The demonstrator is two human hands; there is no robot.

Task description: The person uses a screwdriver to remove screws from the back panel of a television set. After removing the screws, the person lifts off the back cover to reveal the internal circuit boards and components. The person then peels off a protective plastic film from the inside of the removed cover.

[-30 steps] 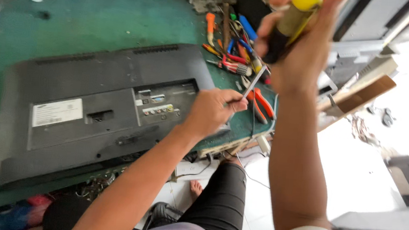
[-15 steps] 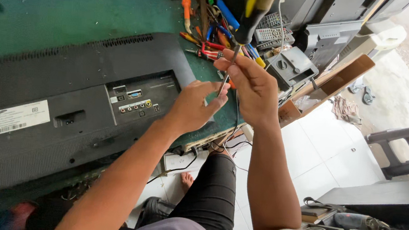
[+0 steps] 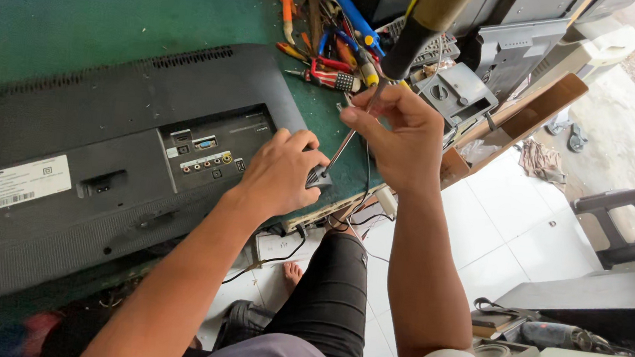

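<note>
A black flat-screen television [image 3: 107, 137] lies face down on the green bench top [image 3: 80, 4], its port panel and white label facing up. My left hand [image 3: 281, 171] rests on the set's lower right corner, fingers curled by the screwdriver tip. My right hand [image 3: 401, 136] pinches the metal shaft of a long screwdriver [image 3: 423, 23] with a black and yellow handle that rises toward the camera. The tip meets the corner of the back cover beside my left fingers.
Several screwdrivers and pliers [image 3: 328, 57] lie heaped at the bench's far right. Grey device housings [image 3: 496, 56] and a cardboard piece [image 3: 537, 113] stand past the bench edge. Cables [image 3: 280, 252] hang under the bench. A dark plastic chair [image 3: 628, 221] stands on the white tiles.
The right hand and screwdriver came down from high near the camera to the television's corner. The left hand stayed at that corner. The view shifted right and down.
</note>
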